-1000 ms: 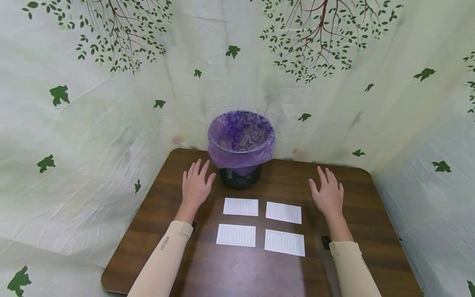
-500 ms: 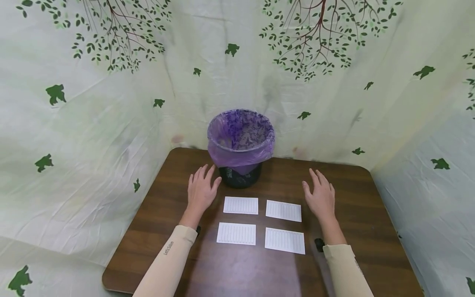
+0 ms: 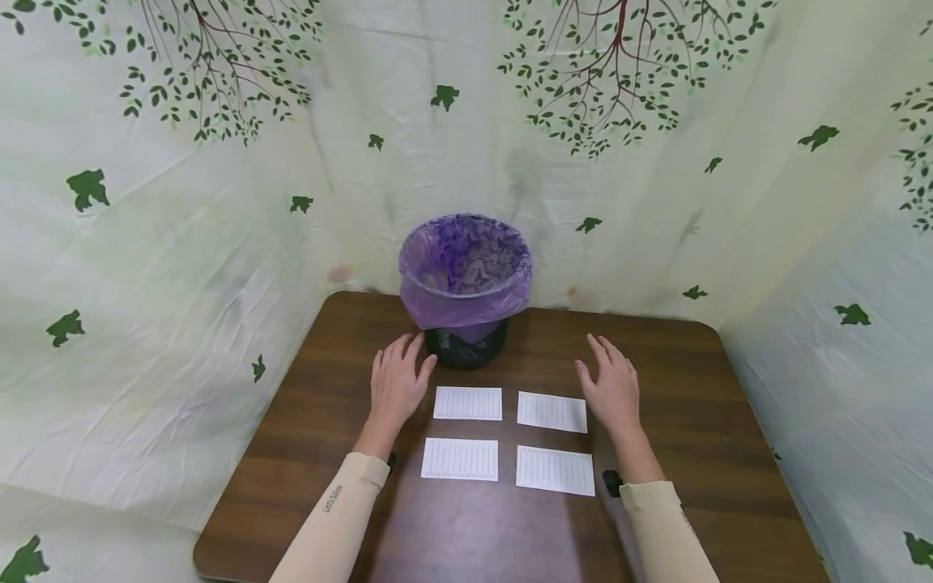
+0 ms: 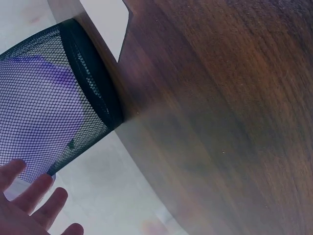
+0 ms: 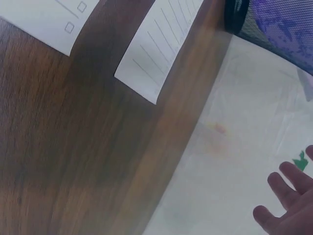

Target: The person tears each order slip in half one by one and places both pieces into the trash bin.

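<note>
My left hand (image 3: 397, 385) hovers with spread fingers just left of the paper cards, its fingertips overlapping the base of a mesh bin (image 3: 464, 346) in the head view. Over on the right, my right hand (image 3: 612, 389) is held the same way beside the far right card (image 3: 551, 412). Neither hand holds anything. Lined white cards lie in two rows between them: the far left card (image 3: 468, 403), the near left card (image 3: 460, 459) and the near right card (image 3: 555, 470). In the right wrist view, small printed boxes show on one card (image 5: 54, 19).
A purple bag (image 3: 466, 304) lines the bin, folded over its rim, at the back of the brown wooden table (image 3: 700, 421). Behind the table hangs a pale cloth (image 3: 641, 259) printed with leaves and branches. A dark band (image 3: 612, 483) sits at the right wrist.
Both hands have moved inward toward the cards, the right one leftward and the left one slightly right and nearer. The head view has shifted a little. Cards and bin stay put.
</note>
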Action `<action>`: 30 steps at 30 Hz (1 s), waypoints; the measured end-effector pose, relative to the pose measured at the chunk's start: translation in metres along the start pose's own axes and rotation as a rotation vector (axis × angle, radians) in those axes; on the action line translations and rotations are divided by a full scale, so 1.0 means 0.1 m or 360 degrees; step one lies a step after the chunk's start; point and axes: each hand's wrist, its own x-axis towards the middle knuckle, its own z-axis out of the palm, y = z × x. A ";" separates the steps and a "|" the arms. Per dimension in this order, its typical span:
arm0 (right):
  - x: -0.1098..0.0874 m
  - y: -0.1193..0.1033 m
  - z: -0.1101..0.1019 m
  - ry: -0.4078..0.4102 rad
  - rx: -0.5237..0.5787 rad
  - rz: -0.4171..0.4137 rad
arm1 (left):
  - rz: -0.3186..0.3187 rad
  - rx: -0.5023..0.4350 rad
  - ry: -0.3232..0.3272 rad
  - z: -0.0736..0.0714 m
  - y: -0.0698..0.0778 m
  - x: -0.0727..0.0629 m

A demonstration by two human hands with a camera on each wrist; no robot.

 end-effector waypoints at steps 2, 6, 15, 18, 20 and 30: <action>-0.01 -0.02 0.03 -0.0020 0.0003 0.0000 | -0.0010 -0.0003 -0.0006 -0.01 0.01 -0.01; -0.02 -0.05 0.06 -0.0034 0.0019 0.0006 | 0.0007 -0.0001 0.0014 -0.02 0.02 -0.02; 0.01 -0.15 0.11 -0.0030 0.0061 -0.0025 | 0.0076 0.0006 0.0048 0.00 0.05 -0.02; 0.02 -0.17 0.11 -0.0027 0.0072 -0.0023 | 0.0107 0.0011 0.0071 0.00 0.08 -0.02; 0.01 -0.19 0.11 -0.0028 0.0079 -0.0018 | 0.0110 0.0012 0.0070 0.00 0.09 -0.02; -0.07 -0.25 0.20 -0.0037 0.0117 -0.0029 | 0.0177 0.0008 0.0059 0.06 0.20 -0.09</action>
